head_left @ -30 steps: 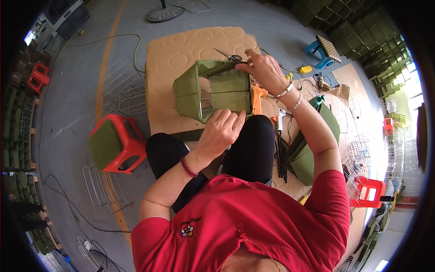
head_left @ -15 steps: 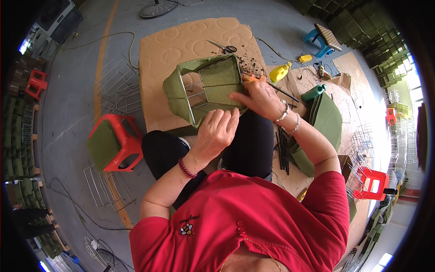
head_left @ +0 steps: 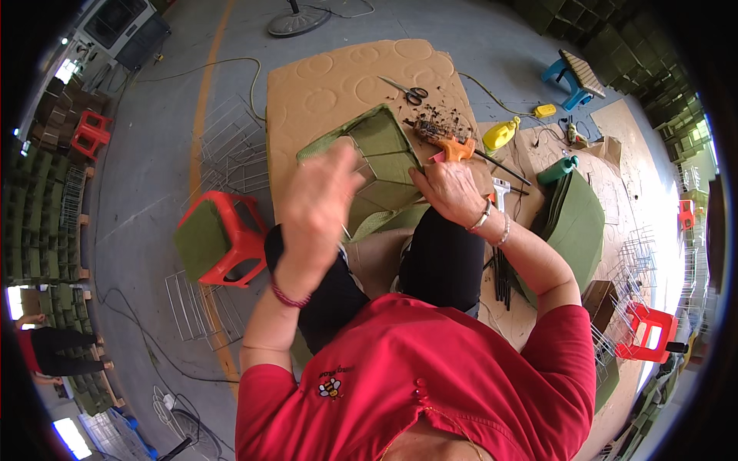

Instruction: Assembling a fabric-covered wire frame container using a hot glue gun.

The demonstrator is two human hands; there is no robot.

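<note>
A green fabric box on a wire frame (head_left: 390, 170) lies tilted at the near side of the cardboard-topped table (head_left: 307, 86), above my knees. At the box's right corner, my right hand (head_left: 455, 192) pinches the rim between thumb and fingers. My left hand (head_left: 319, 203) is raised over the left side of the box and smeared by motion, so its fingers cannot be read. It hides part of the fabric edge. Just beyond my right hand lies an orange glue gun (head_left: 455, 148). Beside my right wrist is a white-handled tool (head_left: 501, 190).
Scissors (head_left: 409, 91) and dark scraps lie at the table's far side. Right of it are a yellow bottle (head_left: 501, 135), a green bottle (head_left: 558, 169), stacked green sheets (head_left: 578, 223) and black rods (head_left: 503, 280). A red stool (head_left: 244, 237) and wire frames (head_left: 188, 307) stand left. Another person is far left.
My left hand has left the near rim, lifting and moving left across the box. My right hand has drawn back from the orange glue gun to the box's corner. The box has turned and tilted.
</note>
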